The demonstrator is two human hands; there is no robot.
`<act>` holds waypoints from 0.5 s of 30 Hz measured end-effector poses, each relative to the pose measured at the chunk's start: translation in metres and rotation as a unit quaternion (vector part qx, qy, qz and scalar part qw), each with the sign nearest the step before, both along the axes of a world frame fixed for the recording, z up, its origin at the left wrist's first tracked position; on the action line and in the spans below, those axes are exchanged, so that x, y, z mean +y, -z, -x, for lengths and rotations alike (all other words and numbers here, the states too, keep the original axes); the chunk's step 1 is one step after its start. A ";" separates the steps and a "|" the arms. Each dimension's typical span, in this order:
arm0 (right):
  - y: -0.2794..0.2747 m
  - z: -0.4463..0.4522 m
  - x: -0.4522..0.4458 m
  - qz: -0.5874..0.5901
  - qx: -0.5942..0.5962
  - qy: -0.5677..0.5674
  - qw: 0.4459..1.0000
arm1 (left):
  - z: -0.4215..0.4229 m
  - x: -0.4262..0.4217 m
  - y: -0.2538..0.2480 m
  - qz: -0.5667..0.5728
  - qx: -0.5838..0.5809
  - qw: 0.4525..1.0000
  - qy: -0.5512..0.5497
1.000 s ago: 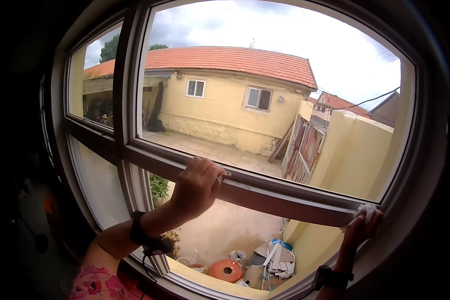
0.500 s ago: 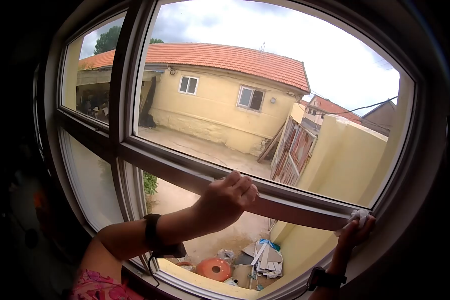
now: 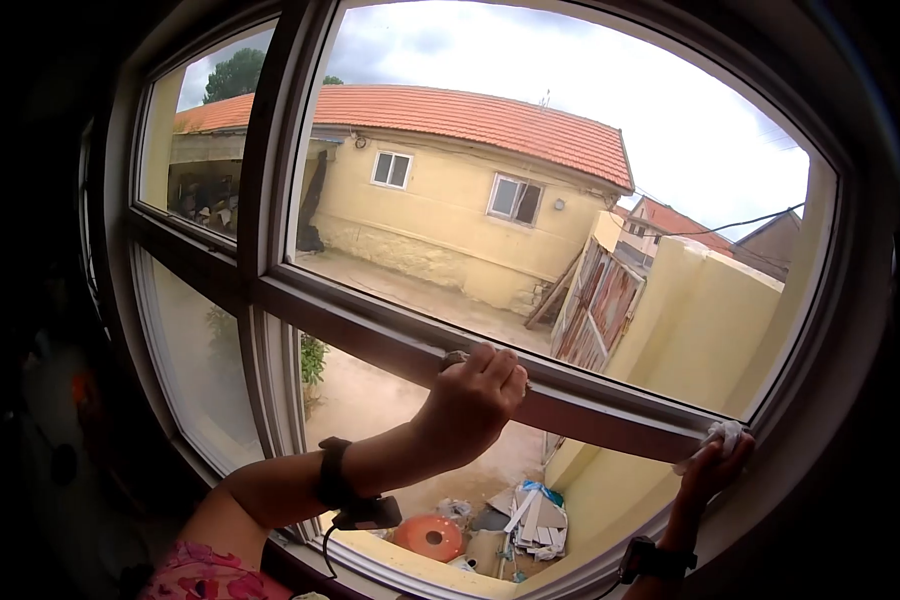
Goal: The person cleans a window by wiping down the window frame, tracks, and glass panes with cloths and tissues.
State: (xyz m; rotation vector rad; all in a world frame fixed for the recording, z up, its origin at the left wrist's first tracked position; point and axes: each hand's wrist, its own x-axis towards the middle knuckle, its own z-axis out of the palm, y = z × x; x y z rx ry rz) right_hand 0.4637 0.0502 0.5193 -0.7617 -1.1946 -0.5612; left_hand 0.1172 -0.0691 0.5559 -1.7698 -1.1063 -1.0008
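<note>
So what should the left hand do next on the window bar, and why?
Probably slide the left hand a little along the bar toward the right hand. It seems to grip a rag partway along, the right hand holds a crumpled white cloth near the bar's right end, and a stretch of bar lies between them.

Cloudy daylight is filling the window [image 3: 570, 387]; outside, a yellow house [image 3: 440, 200] with an orange roof [image 3: 470, 115] is standing left of a rusty gate [image 3: 600, 305], beyond concrete ground [image 3: 370, 390].
</note>
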 end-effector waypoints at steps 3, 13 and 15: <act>-0.001 -0.004 0.002 -0.008 -0.007 0.035 0.999 | 0.013 -0.002 0.000 0.008 -0.001 0.999 0.051; 0.003 -0.005 0.005 -0.011 -0.002 0.038 0.999 | 0.082 -0.029 -0.001 0.005 -0.101 0.994 -0.037; 0.002 -0.002 0.002 -0.008 0.000 0.045 0.999 | 0.046 -0.019 0.001 0.030 -0.086 0.995 -0.034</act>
